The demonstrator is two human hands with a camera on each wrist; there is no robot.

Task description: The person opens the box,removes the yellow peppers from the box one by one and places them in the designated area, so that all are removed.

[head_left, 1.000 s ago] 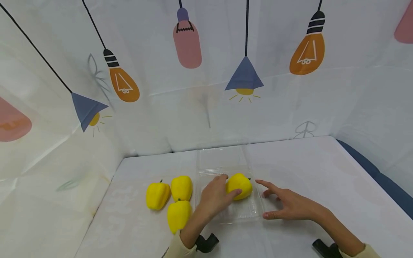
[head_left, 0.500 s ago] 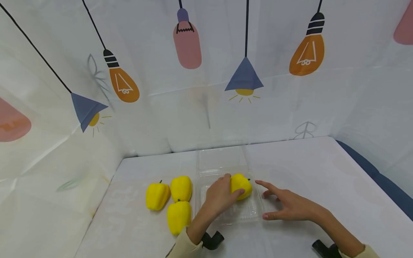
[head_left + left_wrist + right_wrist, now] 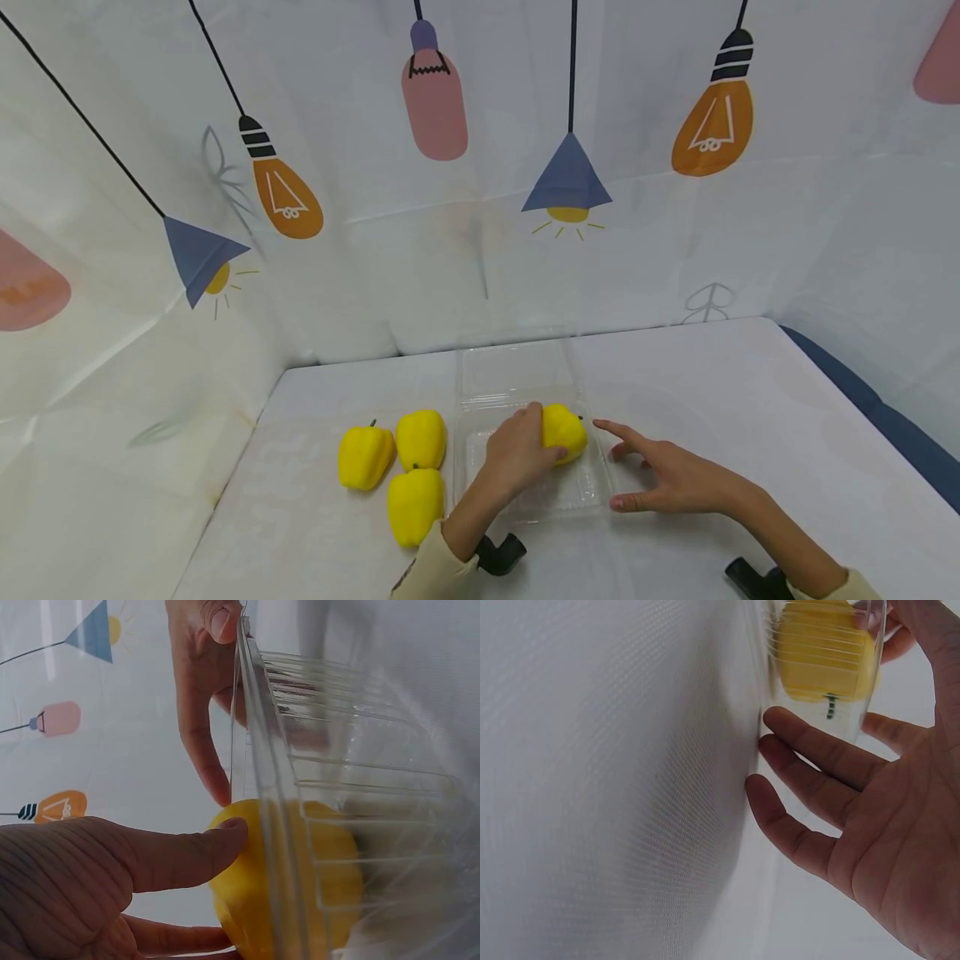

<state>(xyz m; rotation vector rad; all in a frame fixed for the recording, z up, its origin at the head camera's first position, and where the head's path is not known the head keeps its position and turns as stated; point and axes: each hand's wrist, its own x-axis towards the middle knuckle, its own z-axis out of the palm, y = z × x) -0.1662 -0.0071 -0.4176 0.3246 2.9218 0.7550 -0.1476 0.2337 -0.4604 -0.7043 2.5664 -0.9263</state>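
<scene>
A yellow bell pepper (image 3: 565, 435) lies in the tray of a clear plastic clamshell container (image 3: 555, 500), its stem toward the right. My left hand (image 3: 519, 450) holds the pepper from its left side; in the left wrist view the thumb (image 3: 202, 855) touches one side and fingers lie below. To the right of the tray is my right hand (image 3: 671, 477), fingers spread and loosely bent. Its fingertips are at the container's right wall in the right wrist view, and I cannot tell whether they press it. The hinged lid (image 3: 517, 371) lies folded back behind the tray.
Left of the container, three more yellow bell peppers sit on the white table (image 3: 315, 542): one at the far left (image 3: 365, 457), one behind (image 3: 422, 439), one nearer the front (image 3: 416, 507). A white curtain (image 3: 480, 275) printed with lamps hangs behind the table.
My left hand has shifted slightly to the right and covers more of the pepper's left side. The pepper has barely moved. My right hand and the other peppers stay where they were.
</scene>
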